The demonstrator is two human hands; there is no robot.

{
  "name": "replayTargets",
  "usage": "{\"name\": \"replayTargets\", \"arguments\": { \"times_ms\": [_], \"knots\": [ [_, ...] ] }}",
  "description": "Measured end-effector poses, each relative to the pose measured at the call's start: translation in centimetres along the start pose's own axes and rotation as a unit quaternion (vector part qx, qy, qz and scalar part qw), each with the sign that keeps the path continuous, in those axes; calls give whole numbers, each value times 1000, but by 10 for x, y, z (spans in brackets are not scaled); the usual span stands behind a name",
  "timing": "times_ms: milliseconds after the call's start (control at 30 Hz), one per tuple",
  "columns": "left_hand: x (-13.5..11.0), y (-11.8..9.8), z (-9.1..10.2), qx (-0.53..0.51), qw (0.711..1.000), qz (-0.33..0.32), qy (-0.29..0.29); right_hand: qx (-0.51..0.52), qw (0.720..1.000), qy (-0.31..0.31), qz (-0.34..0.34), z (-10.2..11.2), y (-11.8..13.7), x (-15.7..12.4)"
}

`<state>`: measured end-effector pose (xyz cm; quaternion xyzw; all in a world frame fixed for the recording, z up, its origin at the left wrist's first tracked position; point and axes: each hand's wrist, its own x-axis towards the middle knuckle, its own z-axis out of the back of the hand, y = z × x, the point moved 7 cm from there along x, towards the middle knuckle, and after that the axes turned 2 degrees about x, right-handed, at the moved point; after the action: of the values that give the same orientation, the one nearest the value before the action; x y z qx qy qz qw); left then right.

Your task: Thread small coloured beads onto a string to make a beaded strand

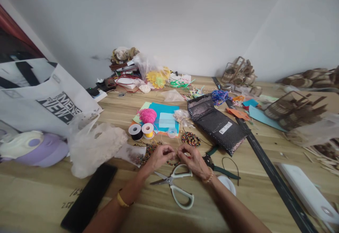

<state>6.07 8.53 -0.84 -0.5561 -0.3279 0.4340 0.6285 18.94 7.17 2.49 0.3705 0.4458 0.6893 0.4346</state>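
Note:
Both hands meet over the middle of the table, fingertips close together. My left hand (162,156) is closed in a pinch, and so is my right hand (192,159). Whatever they grip is too small to make out. Just below the fingertips lies part of a beaded strand (173,163). Scissors (171,181) with white handles rest spread open under the hands. Multicoloured beads (149,152) in a bag sit beside my left hand. A coil of strung beads (191,139) lies beyond my right hand, and green-handled pliers (222,171) are partly behind its wrist.
Black (135,132) and yellow thread spools (147,130) stand near pink yarn (147,115) on blue paper (169,111). A black bubble mailer (217,124) lies right of them. Plastic bags (92,144) and a black case (90,197) are at left; small baskets (238,73) stand at right.

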Motion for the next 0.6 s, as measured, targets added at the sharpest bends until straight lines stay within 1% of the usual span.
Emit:
{"name": "replayTargets", "arguments": {
  "times_ms": [67,133,200,267,333,367,433,500,600],
  "knots": [
    [1,-2,2,34,999,-14,-17,13,1000,8,-10,-1,0,0],
    [3,-5,9,86,994,-30,-62,17,1000,15,-14,-2,0,-1],
    [6,-11,17,153,980,-51,-119,14,1000,18,-9,-2,1,-1],
    [10,-22,24,238,952,-86,-173,13,1000,22,-2,-4,2,-1],
    [16,-32,27,327,916,-100,-208,8,1000,24,7,-5,4,-1],
    [21,-36,27,365,900,-99,-214,4,1000,26,10,-6,5,-1],
    [31,-39,22,421,880,-100,-196,-8,999,34,17,-8,8,-2],
    [40,-38,15,445,875,-106,-160,-16,998,52,23,-10,11,-3],
    [51,-31,9,458,876,-107,-109,-19,996,86,25,-13,16,-5]
  ]
}}
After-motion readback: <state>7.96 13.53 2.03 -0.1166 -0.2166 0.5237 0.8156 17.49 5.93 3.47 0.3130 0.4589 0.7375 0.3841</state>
